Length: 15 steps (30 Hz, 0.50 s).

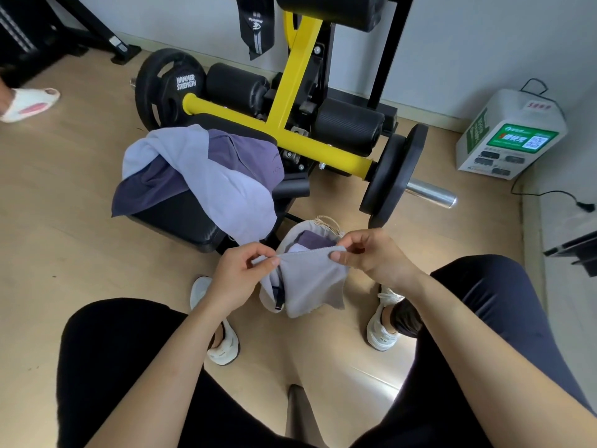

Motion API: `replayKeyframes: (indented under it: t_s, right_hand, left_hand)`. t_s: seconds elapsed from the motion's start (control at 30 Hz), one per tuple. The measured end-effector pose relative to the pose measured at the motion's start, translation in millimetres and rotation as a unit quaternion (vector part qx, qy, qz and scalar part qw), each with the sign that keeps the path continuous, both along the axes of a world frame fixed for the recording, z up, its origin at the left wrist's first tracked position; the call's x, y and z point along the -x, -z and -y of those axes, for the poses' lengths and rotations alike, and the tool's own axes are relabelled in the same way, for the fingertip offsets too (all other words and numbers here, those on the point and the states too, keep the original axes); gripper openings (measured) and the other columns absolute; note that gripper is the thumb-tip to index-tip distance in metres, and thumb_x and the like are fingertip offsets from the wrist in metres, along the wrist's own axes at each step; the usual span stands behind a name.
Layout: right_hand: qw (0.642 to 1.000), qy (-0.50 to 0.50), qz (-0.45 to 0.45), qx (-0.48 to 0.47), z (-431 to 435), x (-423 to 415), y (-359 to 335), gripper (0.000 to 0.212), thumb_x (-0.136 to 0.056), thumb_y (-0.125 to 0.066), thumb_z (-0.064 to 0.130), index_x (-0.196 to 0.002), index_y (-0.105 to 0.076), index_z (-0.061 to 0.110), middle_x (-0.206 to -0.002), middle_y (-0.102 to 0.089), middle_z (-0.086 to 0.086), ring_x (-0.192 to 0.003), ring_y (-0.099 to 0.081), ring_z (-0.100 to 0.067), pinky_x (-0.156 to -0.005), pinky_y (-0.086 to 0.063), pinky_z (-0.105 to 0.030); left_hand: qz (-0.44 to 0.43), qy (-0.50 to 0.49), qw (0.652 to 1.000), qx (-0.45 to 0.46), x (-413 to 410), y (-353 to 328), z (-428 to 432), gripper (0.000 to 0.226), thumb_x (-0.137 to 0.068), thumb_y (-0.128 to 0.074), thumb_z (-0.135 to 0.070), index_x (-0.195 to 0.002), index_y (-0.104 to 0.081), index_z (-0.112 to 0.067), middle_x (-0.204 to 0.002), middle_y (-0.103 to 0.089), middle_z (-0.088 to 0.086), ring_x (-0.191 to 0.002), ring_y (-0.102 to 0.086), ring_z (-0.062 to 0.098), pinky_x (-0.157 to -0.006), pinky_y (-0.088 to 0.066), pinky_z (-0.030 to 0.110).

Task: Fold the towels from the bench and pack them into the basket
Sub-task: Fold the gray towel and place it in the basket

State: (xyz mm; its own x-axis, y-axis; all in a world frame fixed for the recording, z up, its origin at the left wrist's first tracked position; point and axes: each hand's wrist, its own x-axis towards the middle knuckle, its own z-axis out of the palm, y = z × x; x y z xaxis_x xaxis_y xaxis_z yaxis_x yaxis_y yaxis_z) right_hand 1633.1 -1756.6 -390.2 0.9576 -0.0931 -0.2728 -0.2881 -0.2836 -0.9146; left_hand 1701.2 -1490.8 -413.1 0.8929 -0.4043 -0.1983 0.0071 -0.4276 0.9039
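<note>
Left hand [239,279] pinches one top corner of the soft grey towel [315,282]; right hand [374,253] pinches the other; pale fabric basket [289,239] beneath.

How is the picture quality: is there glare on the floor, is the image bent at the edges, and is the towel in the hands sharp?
Head view: bright glare on the wooden floor beside the right shoe. Head view: wide-angle bending curves the base line of the wall. Head view: the grey towel, pinched by the left hand and right hand, looks sharp, without motion blur.
</note>
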Motion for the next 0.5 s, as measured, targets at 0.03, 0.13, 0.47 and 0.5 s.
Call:
replayKeyframes:
  t_s: [0.03, 0.13, 0.47, 0.5]
  right_hand:
    - [0.998, 0.046, 0.013, -0.027, -2, 0, 0, 0.01, -0.085, -0.077, 0.012, -0.081, -0.073, 0.004, -0.072, -0.066, -0.004, -0.062, -0.056, -0.01, -0.059, -0.048, -0.021]
    - [0.975, 0.206, 0.061, -0.061, -5, -1, 0, 0.014, -0.085, -0.077, 0.008, -0.084, -0.07, -0.004, -0.066, -0.063, -0.006, -0.052, -0.054, -0.008, -0.051, -0.047, -0.02]
    - [0.989, 0.096, 0.092, -0.069, -55, 5, 3, 0.005, -0.09, -0.071, 0.009, -0.087, -0.075, 0.01, -0.071, -0.068, -0.003, -0.062, -0.059, -0.012, -0.065, -0.054, -0.027]
    - [0.991, 0.081, 0.094, -0.056, -59, 6, 4, 0.005, -0.09, -0.071, 0.01, -0.09, -0.076, 0.01, -0.074, -0.07, -0.003, -0.065, -0.062, -0.012, -0.069, -0.057, -0.03]
  left_hand:
    - [-0.006, -0.016, 1.0, 0.014, 0, 1, 0, 0.011, -0.094, -0.071, -0.018, -0.099, -0.076, -0.026, -0.096, -0.074, -0.012, -0.093, -0.068, 0.006, -0.079, -0.053, 0.019]
    - [-0.035, -0.081, 0.994, 0.062, -3, 1, -1, 0.027, -0.091, -0.074, -0.011, -0.117, -0.074, -0.017, -0.114, -0.075, -0.003, -0.111, -0.069, 0.014, -0.097, -0.056, 0.035]
    - [-0.037, -0.046, 0.992, 0.108, 15, -9, 22, 0.023, -0.091, -0.072, -0.003, -0.108, -0.077, -0.018, -0.099, -0.079, -0.005, -0.096, -0.074, 0.011, -0.083, -0.058, 0.022]
    - [-0.037, -0.036, 0.992, 0.113, 17, -10, 24, 0.024, -0.092, -0.071, -0.003, -0.109, -0.076, -0.019, -0.098, -0.079, -0.006, -0.096, -0.074, 0.009, -0.083, -0.057, 0.021]
